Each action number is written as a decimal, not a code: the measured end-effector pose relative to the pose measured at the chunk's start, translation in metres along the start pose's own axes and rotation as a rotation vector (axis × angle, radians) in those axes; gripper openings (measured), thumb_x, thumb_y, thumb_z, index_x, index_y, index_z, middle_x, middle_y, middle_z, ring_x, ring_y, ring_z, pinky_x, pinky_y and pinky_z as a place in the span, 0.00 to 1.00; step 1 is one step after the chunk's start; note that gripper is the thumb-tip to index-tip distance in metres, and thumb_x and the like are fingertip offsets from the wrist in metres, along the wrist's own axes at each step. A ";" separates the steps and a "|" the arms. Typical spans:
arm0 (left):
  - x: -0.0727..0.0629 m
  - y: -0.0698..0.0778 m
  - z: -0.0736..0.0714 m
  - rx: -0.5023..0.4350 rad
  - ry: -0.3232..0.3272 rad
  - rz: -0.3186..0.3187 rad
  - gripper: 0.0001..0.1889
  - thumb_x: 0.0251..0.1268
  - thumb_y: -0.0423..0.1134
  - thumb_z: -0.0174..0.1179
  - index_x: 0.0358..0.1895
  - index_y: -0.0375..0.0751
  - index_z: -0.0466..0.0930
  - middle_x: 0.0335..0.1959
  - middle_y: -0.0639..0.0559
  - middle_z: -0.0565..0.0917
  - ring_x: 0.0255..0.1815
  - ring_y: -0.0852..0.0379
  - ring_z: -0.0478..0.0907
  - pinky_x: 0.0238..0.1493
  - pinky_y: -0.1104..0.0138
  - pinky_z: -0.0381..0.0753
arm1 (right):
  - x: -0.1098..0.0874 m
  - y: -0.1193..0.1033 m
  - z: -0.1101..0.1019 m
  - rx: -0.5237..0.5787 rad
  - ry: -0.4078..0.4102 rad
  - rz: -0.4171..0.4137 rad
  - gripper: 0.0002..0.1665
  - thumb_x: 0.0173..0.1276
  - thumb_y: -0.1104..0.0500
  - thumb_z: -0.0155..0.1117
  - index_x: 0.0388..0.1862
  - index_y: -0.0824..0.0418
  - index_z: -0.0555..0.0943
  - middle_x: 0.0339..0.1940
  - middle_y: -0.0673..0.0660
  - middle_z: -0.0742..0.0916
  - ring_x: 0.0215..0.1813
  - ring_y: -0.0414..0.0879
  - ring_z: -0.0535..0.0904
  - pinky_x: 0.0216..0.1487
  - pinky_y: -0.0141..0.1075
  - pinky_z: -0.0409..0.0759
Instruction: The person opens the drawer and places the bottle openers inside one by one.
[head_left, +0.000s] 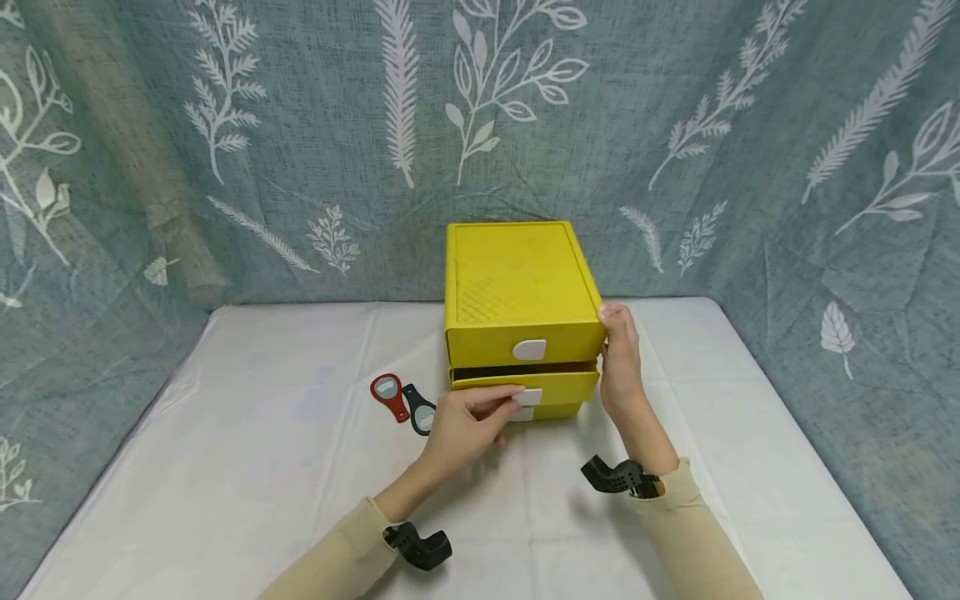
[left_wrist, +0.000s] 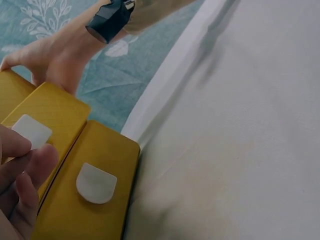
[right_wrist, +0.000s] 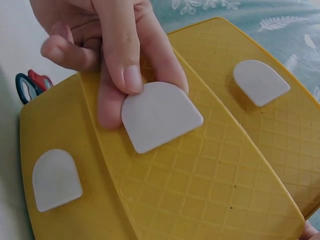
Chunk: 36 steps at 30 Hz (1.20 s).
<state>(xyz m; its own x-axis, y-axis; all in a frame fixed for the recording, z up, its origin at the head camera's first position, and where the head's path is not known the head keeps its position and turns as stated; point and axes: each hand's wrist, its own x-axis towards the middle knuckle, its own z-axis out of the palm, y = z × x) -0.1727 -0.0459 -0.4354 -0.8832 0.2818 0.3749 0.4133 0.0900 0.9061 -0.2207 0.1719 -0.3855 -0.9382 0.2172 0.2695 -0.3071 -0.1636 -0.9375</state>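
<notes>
A yellow drawer cabinet (head_left: 522,275) with three drawers and white tab handles stands on the table. Its middle drawer (head_left: 555,386) is pulled out a little, with a dark gap along the top edge. My left hand (head_left: 467,427) pinches that drawer's white handle (right_wrist: 161,116) between thumb and fingers. At the cabinet's front right edge, my right hand (head_left: 621,367) holds the side, fingertips at the upper corner. The top drawer's handle (head_left: 529,350) and the bottom drawer's handle (left_wrist: 96,183) are untouched. What lies inside the drawer is hidden.
Left of the cabinet lie a red bottle opener (head_left: 398,410) and a black bottle opener (head_left: 412,398), the latter partly behind my left hand. A white cloth covers the table (head_left: 247,467). Behind and at the sides hangs a blue-green leaf-patterned curtain (head_left: 315,125).
</notes>
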 end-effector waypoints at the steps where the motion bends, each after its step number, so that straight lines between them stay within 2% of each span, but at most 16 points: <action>1: 0.001 0.000 0.000 0.001 0.002 -0.009 0.13 0.66 0.33 0.66 0.51 0.48 0.88 0.38 0.55 0.88 0.16 0.41 0.79 0.17 0.70 0.71 | 0.000 0.000 0.000 -0.005 -0.004 0.000 0.12 0.68 0.50 0.49 0.41 0.56 0.69 0.42 0.54 0.73 0.49 0.46 0.67 0.54 0.40 0.60; 6: 0.004 -0.002 0.000 -0.009 0.012 -0.065 0.12 0.66 0.35 0.65 0.51 0.51 0.87 0.38 0.57 0.88 0.20 0.42 0.82 0.21 0.71 0.73 | 0.000 0.000 -0.001 -0.017 -0.006 -0.003 0.12 0.69 0.49 0.49 0.42 0.57 0.70 0.43 0.54 0.73 0.49 0.46 0.67 0.54 0.40 0.61; 11: 0.008 -0.004 0.002 -0.043 0.034 -0.074 0.12 0.66 0.35 0.65 0.51 0.43 0.87 0.34 0.49 0.88 0.24 0.43 0.83 0.27 0.70 0.78 | -0.001 -0.001 -0.003 -0.029 -0.010 -0.020 0.12 0.69 0.50 0.49 0.42 0.57 0.69 0.42 0.54 0.73 0.46 0.46 0.67 0.52 0.40 0.61; 15: 0.005 -0.002 0.004 -0.046 0.032 -0.081 0.12 0.70 0.34 0.61 0.54 0.39 0.85 0.36 0.45 0.88 0.28 0.41 0.84 0.25 0.70 0.77 | -0.001 -0.001 -0.003 -0.027 -0.015 -0.025 0.12 0.69 0.50 0.48 0.43 0.57 0.69 0.42 0.54 0.73 0.46 0.47 0.67 0.52 0.39 0.62; 19: -0.002 0.004 0.002 -0.034 -0.009 -0.107 0.14 0.74 0.36 0.57 0.58 0.42 0.81 0.44 0.46 0.86 0.31 0.45 0.85 0.26 0.61 0.82 | 0.000 -0.001 -0.003 -0.016 -0.012 -0.030 0.12 0.69 0.50 0.49 0.42 0.56 0.69 0.42 0.54 0.73 0.46 0.46 0.67 0.52 0.39 0.62; 22: -0.007 0.006 0.000 -0.027 -0.026 -0.145 0.13 0.75 0.35 0.56 0.58 0.39 0.79 0.46 0.44 0.86 0.28 0.49 0.85 0.28 0.54 0.83 | 0.000 -0.001 -0.003 -0.010 -0.015 -0.035 0.11 0.69 0.50 0.49 0.41 0.56 0.69 0.42 0.53 0.73 0.46 0.47 0.67 0.52 0.40 0.62; 24: -0.011 0.005 -0.001 -0.002 -0.042 -0.184 0.13 0.75 0.34 0.55 0.57 0.37 0.79 0.44 0.43 0.86 0.26 0.50 0.84 0.27 0.56 0.83 | 0.000 0.000 -0.003 -0.008 -0.019 -0.035 0.11 0.69 0.50 0.49 0.41 0.56 0.69 0.42 0.53 0.73 0.46 0.46 0.67 0.52 0.39 0.62; 29: -0.019 -0.002 0.000 0.098 -0.114 -0.269 0.15 0.74 0.34 0.54 0.59 0.35 0.77 0.38 0.41 0.85 0.24 0.50 0.84 0.22 0.67 0.78 | -0.001 0.000 -0.002 -0.002 -0.015 -0.032 0.11 0.69 0.51 0.49 0.42 0.56 0.69 0.42 0.53 0.73 0.47 0.46 0.67 0.53 0.39 0.61; 33: -0.022 -0.008 0.002 0.126 -0.130 -0.273 0.16 0.74 0.35 0.54 0.61 0.37 0.76 0.32 0.42 0.85 0.22 0.50 0.83 0.24 0.68 0.76 | -0.002 0.000 -0.001 -0.009 -0.020 -0.025 0.10 0.69 0.51 0.48 0.42 0.57 0.69 0.42 0.54 0.73 0.47 0.46 0.67 0.54 0.40 0.61; 36: -0.023 -0.010 0.003 0.119 -0.137 -0.266 0.16 0.75 0.34 0.53 0.61 0.37 0.76 0.27 0.43 0.84 0.21 0.49 0.82 0.20 0.69 0.74 | -0.002 0.000 -0.001 -0.008 -0.020 -0.021 0.10 0.70 0.52 0.48 0.41 0.57 0.69 0.42 0.54 0.73 0.47 0.46 0.67 0.54 0.39 0.61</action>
<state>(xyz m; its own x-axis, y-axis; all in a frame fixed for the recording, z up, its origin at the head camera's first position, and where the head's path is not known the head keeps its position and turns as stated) -0.1558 -0.0506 -0.4539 -0.9289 0.3589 0.0909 0.2023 0.2866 0.9364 -0.2188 0.1722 -0.3860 -0.9347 0.2015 0.2928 -0.3251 -0.1512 -0.9335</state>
